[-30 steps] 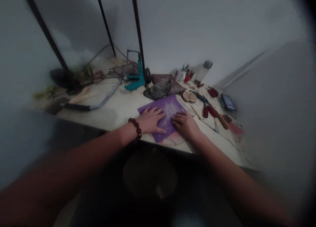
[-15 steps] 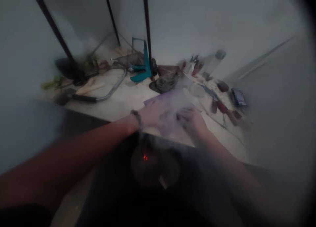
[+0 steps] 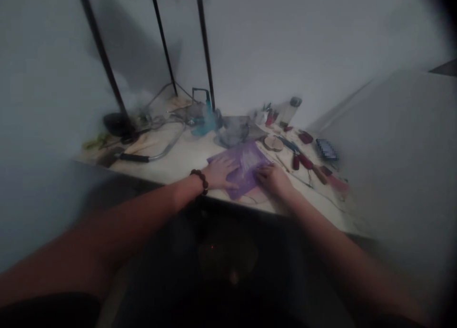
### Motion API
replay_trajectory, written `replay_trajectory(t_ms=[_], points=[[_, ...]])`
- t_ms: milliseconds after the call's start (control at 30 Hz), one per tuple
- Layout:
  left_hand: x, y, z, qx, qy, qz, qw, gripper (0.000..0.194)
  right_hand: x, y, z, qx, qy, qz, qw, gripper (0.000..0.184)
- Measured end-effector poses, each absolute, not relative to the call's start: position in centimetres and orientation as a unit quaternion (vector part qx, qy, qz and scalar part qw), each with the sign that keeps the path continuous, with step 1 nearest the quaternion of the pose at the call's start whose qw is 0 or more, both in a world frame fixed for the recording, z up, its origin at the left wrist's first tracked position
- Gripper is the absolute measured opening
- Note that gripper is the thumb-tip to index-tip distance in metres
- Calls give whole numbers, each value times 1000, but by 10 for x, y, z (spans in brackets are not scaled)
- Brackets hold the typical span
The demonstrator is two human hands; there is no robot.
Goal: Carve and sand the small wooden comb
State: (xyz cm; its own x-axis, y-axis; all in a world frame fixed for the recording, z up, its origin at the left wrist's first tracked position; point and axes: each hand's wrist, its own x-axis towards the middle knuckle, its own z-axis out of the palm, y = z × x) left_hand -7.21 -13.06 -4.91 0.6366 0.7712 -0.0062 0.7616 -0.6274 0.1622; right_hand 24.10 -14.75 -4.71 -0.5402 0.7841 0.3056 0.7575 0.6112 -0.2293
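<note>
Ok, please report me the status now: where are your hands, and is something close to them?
Left hand and right hand flat on the purple sheet. Red-handled tools just right of the sheet, not touching the hands.

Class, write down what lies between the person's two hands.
In the head view, a purple sheet with pale streaks lies between the left hand and the right hand, both resting on it.
</note>
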Motion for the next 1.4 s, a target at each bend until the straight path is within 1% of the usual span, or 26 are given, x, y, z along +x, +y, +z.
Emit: replay_trajectory(t_ms=[133,333,600,833,1000,1167,1333,1400], points=[[-71,-132,-49,900,428,31,76,114,237,-154,-50,-455,-874,33,168,26],[-73,-132,-49,898,431,25,80,115,235,-146,-40,-514,-844,15,153,19],[-74,-127,-54,900,427,41,81,118,233,-146,-34,-594,-794,1,129,36],[-74,-125,-56,902,425,39,70,114,197,-165,-39,-582,-804,-8,117,43],[-72,-129,-52,897,434,32,80,116,208,-155,-28,-627,-771,-21,113,41],[-73,-130,-52,896,435,33,85,114,208,-155,-32,-588,-800,1,116,39],[-75,-130,-54,895,434,32,95,119,212,-149,-32,-629,-769,1,113,38],[-75,-129,-54,896,432,32,96,118,208,-152,-34,-619,-778,7,109,38]])
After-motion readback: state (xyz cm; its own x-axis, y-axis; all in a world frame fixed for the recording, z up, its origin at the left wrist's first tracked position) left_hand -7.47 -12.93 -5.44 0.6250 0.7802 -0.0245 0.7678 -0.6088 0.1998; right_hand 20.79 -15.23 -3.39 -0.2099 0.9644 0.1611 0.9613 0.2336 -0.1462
